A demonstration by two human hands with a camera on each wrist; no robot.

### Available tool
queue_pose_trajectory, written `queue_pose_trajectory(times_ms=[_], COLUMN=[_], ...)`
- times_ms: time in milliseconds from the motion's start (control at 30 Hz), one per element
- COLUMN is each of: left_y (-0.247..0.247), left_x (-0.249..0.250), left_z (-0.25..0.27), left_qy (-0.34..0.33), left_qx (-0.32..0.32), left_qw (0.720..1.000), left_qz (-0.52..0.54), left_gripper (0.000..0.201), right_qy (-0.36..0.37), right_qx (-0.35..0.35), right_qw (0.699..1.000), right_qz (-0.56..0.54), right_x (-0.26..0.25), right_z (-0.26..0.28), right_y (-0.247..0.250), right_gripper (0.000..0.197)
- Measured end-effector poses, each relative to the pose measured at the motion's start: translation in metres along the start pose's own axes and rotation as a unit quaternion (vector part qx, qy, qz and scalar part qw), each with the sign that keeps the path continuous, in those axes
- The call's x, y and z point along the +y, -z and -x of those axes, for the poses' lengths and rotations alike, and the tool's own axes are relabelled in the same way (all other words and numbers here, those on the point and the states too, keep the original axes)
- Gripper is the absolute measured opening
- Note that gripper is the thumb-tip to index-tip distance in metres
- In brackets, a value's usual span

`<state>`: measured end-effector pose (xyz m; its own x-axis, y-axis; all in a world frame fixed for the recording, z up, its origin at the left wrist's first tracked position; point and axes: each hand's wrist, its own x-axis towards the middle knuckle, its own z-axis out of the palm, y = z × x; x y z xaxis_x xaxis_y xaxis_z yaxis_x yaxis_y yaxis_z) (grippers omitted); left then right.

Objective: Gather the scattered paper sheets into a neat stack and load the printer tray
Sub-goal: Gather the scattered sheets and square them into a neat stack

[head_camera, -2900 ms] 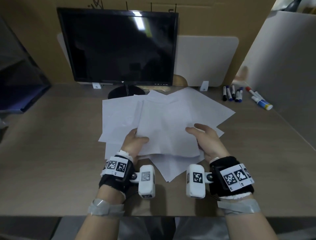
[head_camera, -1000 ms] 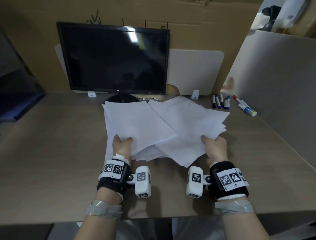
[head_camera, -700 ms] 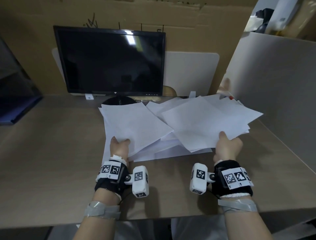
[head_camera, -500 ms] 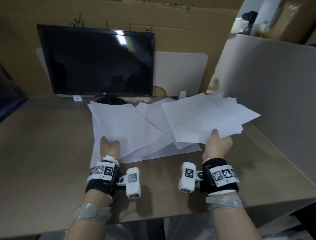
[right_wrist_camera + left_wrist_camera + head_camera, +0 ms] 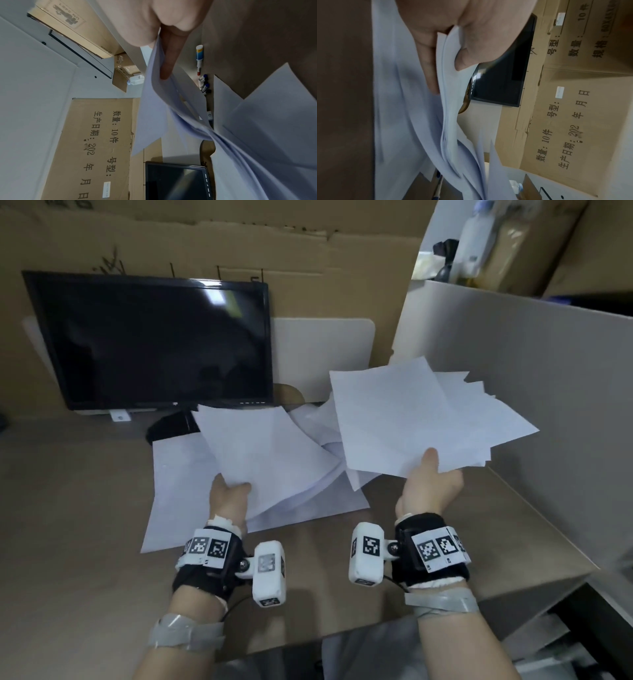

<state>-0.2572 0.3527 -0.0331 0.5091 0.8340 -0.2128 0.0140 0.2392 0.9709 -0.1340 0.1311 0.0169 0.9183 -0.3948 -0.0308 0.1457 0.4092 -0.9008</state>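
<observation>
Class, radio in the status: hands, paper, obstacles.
Left hand and right hand each pinch loose sheets. More sheets on desk. No printer in view.

The paper sheets (image 5: 404,419) are plain white; the desk (image 5: 68,508) is dull brown; the monitor (image 5: 154,340) is black; the wrist bands (image 5: 431,549) are black with black-and-white square-patterned tags; the cardboard (image 5: 96,148) is tan with dark print.

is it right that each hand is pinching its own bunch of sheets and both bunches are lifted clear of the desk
Not quite. The right hand holds its bunch clear of the desk, but the left hand's bunch still trails onto sheets lying there, as the head view shows.
</observation>
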Motion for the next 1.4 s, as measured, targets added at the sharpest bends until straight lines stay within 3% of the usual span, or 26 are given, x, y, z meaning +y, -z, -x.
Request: queue_pose_trajectory(times_ms=[133, 300, 433, 667, 800, 933, 1033, 1067, 1167, 1233, 1300, 1400], left_y=[-0.006, -0.001, 0.006, 0.018, 0.023, 0.024, 0.025, 0.027, 0.038, 0.052, 0.063, 0.067], left_x=[-0.008, -0.014, -0.017, -0.009, -0.007, -0.002, -0.002, 0.0, 0.009, 0.017, 0.026, 0.032], left_z=[0.0, 0.0, -0.002, 0.002, 0.006, 0.004, -0.003, -0.004, 0.0, -0.001, 0.002, 0.011], left_qy=[0.032, 0.02, 0.054, 0.086, 0.102, 0.1, 0.125, 0.118, 0.088, 0.032, 0.028, 0.143], left_qx=[-0.06, -0.052, -0.059, -0.078, -0.094, -0.093, -0.095, -0.105, -0.107, -0.068, -0.082, -0.201], left_qw=[0.997, 0.991, 0.99, 0.988, 0.99, 0.991, 0.988, 0.987, 0.989, 0.994, 0.994, 0.969], left_qz=[-0.046, -0.123, -0.114, -0.104, 0.004, -0.007, -0.016, -0.022, -0.059, -0.078, -0.061, 0.006], left_gripper=[0.047, 0.024, 0.036, 0.019, 0.054, 0.063, 0.094, 0.089, 0.044, 0.035, 0.051, 0.089], right_qy=[0.003, 0.009, 0.013, -0.04, -0.08, -0.108, -0.11, -0.11, -0.111, -0.116, -0.127, -0.131], right_qx=[-0.004, -0.012, -0.058, -0.119, -0.143, -0.161, -0.191, -0.199, -0.222, -0.236, -0.245, -0.261], right_qw=[1.0, 0.999, 0.997, 0.992, 0.986, 0.98, 0.975, 0.974, 0.969, 0.965, 0.961, 0.956], right_qz=[-0.018, -0.035, -0.044, -0.021, 0.025, 0.041, 0.028, 0.022, 0.006, 0.003, 0.0, -0.005], right_x=[-0.008, -0.014, -0.018, 0.008, 0.033, 0.037, 0.028, 0.025, 0.019, 0.019, 0.021, 0.025], right_z=[0.001, 0.0, 0.006, 0.033, 0.047, 0.052, 0.056, 0.059, 0.068, 0.077, 0.084, 0.094], right_y=[0.001, -0.004, -0.014, -0.037, -0.042, -0.043, -0.053, -0.058, -0.073, -0.083, -0.091, -0.098], right_gripper=[0.042, 0.037, 0.037, 0.038, 0.038, 0.038, 0.035, 0.033, 0.023, 0.024, 0.029, 0.031])
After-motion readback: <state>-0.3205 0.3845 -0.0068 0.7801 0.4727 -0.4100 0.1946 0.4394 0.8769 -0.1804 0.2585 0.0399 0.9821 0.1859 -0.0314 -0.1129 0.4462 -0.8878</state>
